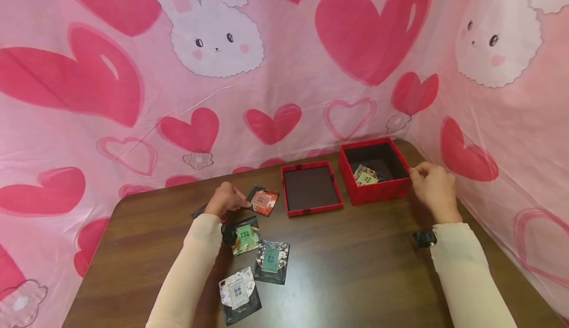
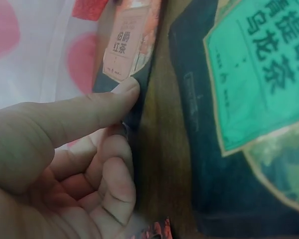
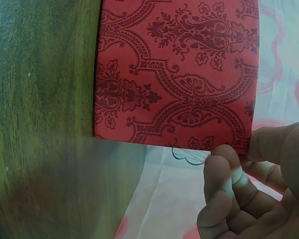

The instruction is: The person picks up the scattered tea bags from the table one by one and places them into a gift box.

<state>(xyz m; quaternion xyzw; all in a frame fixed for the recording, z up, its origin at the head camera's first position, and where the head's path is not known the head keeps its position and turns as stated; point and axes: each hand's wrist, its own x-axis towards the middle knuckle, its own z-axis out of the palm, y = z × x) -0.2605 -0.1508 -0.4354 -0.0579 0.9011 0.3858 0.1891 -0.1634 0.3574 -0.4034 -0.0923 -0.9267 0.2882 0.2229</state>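
Observation:
My left hand (image 1: 225, 199) pinches the corner of a black tea packet with an orange-red label (image 1: 264, 200), thumb on top, at the back of the table. In the left wrist view, the thumb presses the edge of this tea packet (image 2: 127, 42); the other fingers curl beneath. Below that hand lies a black packet with a green label (image 1: 244, 235). My right hand (image 1: 433, 189) pinches the near right top corner of a red box (image 1: 378, 192). One tea packet with a yellow-green label (image 1: 367, 176) lies inside the box. Dark red patterns cover the box wall (image 3: 189, 74).
A red lid (image 1: 311, 187) with a dark inside lies upturned left of the box. Nearer me are a floral packet with a teal label (image 1: 271, 262) and a white-and-black packet (image 1: 240, 293). Another dark packet (image 1: 198, 212) is partly hidden behind my left hand. A pink heart-print cloth (image 1: 284, 91) hangs behind the table.

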